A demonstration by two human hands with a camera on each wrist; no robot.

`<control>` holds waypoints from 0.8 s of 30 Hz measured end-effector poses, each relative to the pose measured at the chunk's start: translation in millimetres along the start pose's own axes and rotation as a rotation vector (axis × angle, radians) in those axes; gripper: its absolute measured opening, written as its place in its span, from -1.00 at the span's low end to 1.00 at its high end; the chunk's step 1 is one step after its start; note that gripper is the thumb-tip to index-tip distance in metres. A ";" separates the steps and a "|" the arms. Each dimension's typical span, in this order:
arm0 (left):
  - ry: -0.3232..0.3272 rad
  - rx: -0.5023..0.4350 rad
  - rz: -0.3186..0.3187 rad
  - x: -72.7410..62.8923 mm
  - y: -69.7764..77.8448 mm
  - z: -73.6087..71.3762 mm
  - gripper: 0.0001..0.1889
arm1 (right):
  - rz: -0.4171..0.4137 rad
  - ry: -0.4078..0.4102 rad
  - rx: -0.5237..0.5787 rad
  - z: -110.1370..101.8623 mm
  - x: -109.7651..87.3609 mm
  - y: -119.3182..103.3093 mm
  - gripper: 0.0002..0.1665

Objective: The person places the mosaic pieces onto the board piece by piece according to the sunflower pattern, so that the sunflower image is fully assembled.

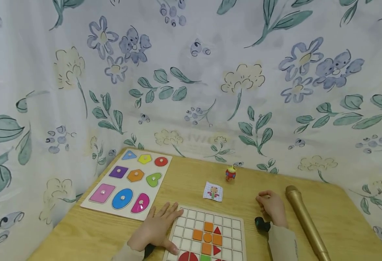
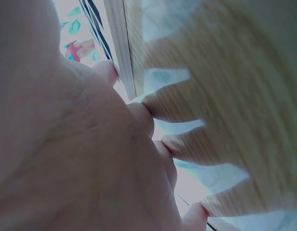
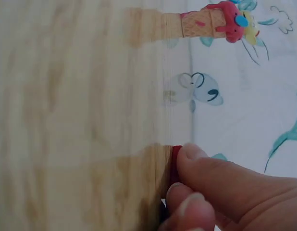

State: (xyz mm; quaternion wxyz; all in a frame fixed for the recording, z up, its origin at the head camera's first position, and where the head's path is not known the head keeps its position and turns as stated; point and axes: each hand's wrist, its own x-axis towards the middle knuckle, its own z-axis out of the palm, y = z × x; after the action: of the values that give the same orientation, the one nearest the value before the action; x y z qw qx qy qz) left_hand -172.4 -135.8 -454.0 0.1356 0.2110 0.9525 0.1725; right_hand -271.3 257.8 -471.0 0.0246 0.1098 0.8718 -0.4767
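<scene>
My left hand [image 1: 155, 228] lies with fingers spread at the left edge of a wooden grid board [image 1: 192, 214]. Its thumb and index finger reach the board's edge; in the left wrist view other fingertips rest on the tabletop [image 2: 225, 96]. On the grid sit orange squares, an orange circle [image 1: 208, 237], red triangles [image 1: 217, 230], red rounded pieces [image 1: 188, 256] and a green piece [image 1: 205, 257]. To the right of the board, my right hand [image 1: 274, 208] pinches a small red piece [image 3: 175, 162] right at the table surface.
A knobbed shape puzzle [image 1: 133, 186] lies at the left. Beyond the grid board are a picture card [image 1: 213, 192] and a toy ice-cream cone [image 3: 206, 23]. A long gold microphone-like stick [image 1: 308, 224] lies right of my right hand. A flowered curtain [image 1: 204, 79] hangs behind the table.
</scene>
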 end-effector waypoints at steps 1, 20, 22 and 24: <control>0.001 -0.004 0.000 -0.1 0.0 0.4 0.18 | -0.014 0.009 -0.027 0.0 -1.2 -1.1 -0.64; -0.024 -0.022 -0.027 2.8 -2.4 -3.6 0.18 | -0.146 -0.084 -0.097 33.0 -32.6 -48.5 -0.80; -0.023 -0.012 -0.028 2.6 -1.0 -4.5 0.19 | -0.187 -0.152 -0.084 49.3 -34.4 -57.6 -0.83; -0.021 -0.007 -0.030 2.3 0.2 -4.7 0.18 | -0.243 -0.231 -0.075 65.8 -37.2 -67.0 -0.86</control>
State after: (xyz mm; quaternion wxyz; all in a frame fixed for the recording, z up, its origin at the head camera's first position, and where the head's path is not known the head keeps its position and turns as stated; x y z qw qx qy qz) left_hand -175.9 -135.9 -450.1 0.1489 0.1981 0.9535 0.1718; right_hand -253.5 161.6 -446.0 0.0710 -0.0532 0.8873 -0.4526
